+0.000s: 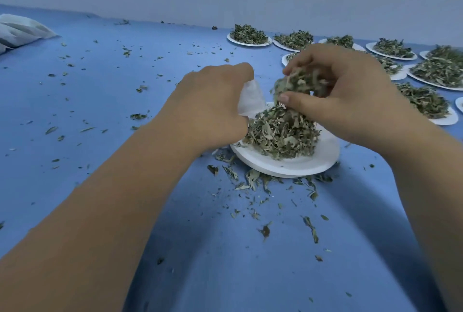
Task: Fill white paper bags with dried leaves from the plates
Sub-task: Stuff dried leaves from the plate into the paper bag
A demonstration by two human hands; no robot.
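Above plate [288, 166], right hand [347, 97] with leaves [298, 84] beside bag [250, 99]

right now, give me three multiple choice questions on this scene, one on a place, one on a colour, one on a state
1. Where do the other plates of leaves lie?
A) far right
B) far left
C) near edge, by the elbows

2. What colour is the table cover?
A) green
B) blue
C) red

3. What is the right hand doing?
A) lying flat
B) gripping a clump of dried leaves
C) pointing at the wall

Answers:
1 A, they sit in rows beyond and to the right of the hands.
2 B, the cover is blue all around.
3 B, its fingers curl round the clump, while the left hand holds a white paper bag.
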